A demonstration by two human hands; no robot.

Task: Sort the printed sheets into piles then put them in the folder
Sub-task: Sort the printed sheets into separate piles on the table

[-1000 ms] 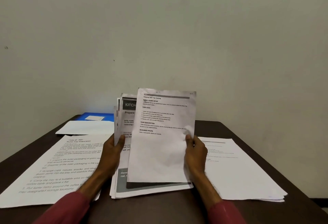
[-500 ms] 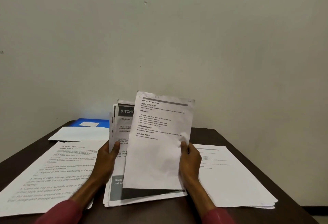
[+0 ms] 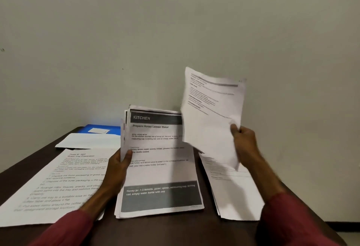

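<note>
Your right hand [image 3: 243,140] has swung its pinched sheet [image 3: 210,113] toward 3 o'clock, left hand [image 3: 116,167] grips the stack [image 3: 159,171]; sorting step, lay it on that pile [image 3: 237,199].

Matt paper sheets [image 3: 157,167]; dark smooth wood-look table [image 3: 175,230]; glossy blue folder [image 3: 103,128].
</note>
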